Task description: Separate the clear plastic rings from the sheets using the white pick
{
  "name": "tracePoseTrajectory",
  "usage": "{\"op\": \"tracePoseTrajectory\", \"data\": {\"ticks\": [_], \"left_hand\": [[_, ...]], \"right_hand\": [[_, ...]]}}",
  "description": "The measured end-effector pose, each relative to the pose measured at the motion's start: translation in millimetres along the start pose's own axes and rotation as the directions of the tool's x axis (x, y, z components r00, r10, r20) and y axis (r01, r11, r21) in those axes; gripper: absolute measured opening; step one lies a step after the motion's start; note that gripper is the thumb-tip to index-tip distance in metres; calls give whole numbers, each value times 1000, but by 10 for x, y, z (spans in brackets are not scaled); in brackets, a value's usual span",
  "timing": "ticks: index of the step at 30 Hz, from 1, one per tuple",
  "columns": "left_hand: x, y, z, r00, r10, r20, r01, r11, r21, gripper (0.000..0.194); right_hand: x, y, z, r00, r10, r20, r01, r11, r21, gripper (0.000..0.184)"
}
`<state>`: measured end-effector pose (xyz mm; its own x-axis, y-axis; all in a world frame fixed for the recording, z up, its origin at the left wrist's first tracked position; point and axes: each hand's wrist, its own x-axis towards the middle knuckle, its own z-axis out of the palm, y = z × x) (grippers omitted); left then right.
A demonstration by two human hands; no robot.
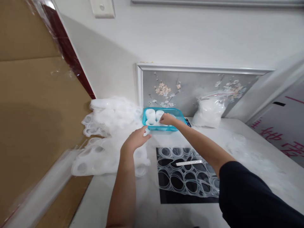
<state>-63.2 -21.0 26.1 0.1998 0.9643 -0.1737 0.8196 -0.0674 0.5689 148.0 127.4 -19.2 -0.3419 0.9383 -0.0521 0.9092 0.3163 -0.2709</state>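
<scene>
My left hand (136, 139) is at the front left of a blue plastic basket (163, 128), with thumb and forefinger curved around a small white roll (147, 131). My right hand (167, 119) reaches into the basket with its fingers pinched together. Whatever those fingers hold is hidden. Several white rolls (150, 114) with hollow middles stand upright in the basket's left half. Below the hands, a clear sheet with round cutouts (177, 180) covers a black mat (166, 198). A slim white tool (189, 162) rests on the sheet.
White cutout sheets (95, 155) are heaped at the left, with a cardboard box (35, 110) beyond them. A filled clear zip bag (210, 109) leans against the wall right of the basket. Loose clear pieces (251, 158) lie along the right of the white table (144, 205).
</scene>
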Motion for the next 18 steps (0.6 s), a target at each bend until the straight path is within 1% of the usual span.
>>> {"op": "tracePoseTrajectory", "data": {"ticks": [4,8,12,15,18], "left_hand": [[13,33,8,999,23,-31,-23,1000,17,58],[32,61,13,998,39,-41,-38,999,24,59],[49,70,8,999,33,-39,-32,999,36,59],[43,53,-13,999,15,-43,-13,999,50,59],[13,27,-45,999,-5,-52,7,999,42,59]], "right_hand": [[-41,11,-68,998,6,-60,-2,998,56,17],[-91,59,-206,991,24,-134,-8,992,123,20],[-121,138,-306,994,26,-108,-4,979,205,24],[-129,196,-265,993,9,-115,15,978,206,22],[-132,244,-156,995,-19,-98,36,984,173,36]]}}
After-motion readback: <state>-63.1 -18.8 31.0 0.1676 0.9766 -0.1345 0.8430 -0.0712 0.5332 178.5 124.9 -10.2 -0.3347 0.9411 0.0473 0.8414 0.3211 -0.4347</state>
